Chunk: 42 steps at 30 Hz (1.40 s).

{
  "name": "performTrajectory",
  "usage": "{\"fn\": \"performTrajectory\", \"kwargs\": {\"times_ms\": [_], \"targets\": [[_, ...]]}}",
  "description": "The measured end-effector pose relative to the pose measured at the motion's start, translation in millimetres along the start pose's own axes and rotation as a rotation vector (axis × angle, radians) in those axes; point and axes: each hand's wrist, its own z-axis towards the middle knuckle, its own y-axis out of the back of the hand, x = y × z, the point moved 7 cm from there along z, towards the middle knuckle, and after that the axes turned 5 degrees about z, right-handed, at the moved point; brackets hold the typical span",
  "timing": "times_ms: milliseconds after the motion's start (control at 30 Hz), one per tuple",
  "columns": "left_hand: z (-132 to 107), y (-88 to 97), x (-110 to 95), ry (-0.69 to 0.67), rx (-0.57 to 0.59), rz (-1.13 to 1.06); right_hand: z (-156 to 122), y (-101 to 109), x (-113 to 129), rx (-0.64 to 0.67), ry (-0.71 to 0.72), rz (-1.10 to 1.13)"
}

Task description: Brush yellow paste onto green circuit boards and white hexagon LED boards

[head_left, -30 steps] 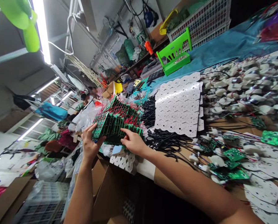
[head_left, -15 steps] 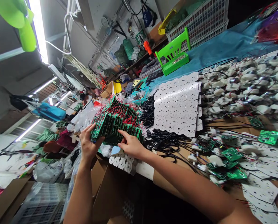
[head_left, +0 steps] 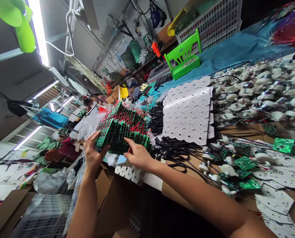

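Grip: left hand is clamped on the near left end of a tightly packed row of green rectangular circuit boards, fingers along the outer edge and thumb at the lower front.
Pointing: right hand, just right of the grip, has its index finger stretched out to the board edges, seemingly touching them; index finger and thumb stand apart, the other fingers curled.
Row: in the grip at one end, it runs away to the right, the boards standing on edge side by side.
Wiring: thin red wires spread in a tangle over the row's top, beyond the grip.
Below: white perforated pieces lie lower right of the grip, under the right hand; an open brown cardboard box sits below.
Cabling: bundled black cables lie right of the grip, past the row's far end.
Panels: stacked white perforated flat panels lie farther right.
Heap: white plastic and silver metal parts are piled well right of the grip.
Tray: a bright green plastic chair-shaped tray stands beyond, upper right.
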Motion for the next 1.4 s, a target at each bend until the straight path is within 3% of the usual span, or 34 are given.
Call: {"fn": "performTrajectory", "kwargs": {"times_ms": [67,233,400,567,900,1100,1400], "targets": [[-1.2,1.7,-3.9,0.0,-0.018,0.014,-0.5,-1.4,-2.4,0.005,-0.013,0.003],[-13.2,18.2,-29.4,-0.022,-0.195,0.145,-2.1,-2.7,-5.4,0.024,-0.039,0.044],[-22.3,10.0,-66.3,-0.153,-0.122,0.262,-2.4,-1.3,-4.5,0.032,-0.059,0.103],[-19.2,-2.4,-82.1,-0.217,-0.124,0.344,-3.5,-1.0,-5.5,0.034,-0.067,0.11],[-22.9,-10.4,-69.1,-0.263,-0.141,0.318,-8.8,0.7,-16.8,0.04,-0.008,0.129],[-25.8,-12.9,-61.5,-0.279,-0.17,0.32,-19.2,6.4,-51.6,-0.008,-0.18,0.125],[-25.0,-16.5,-50.4,-0.121,-0.118,0.26,-24.8,7.1,-65.8,-0.024,-0.232,0.075]]}}
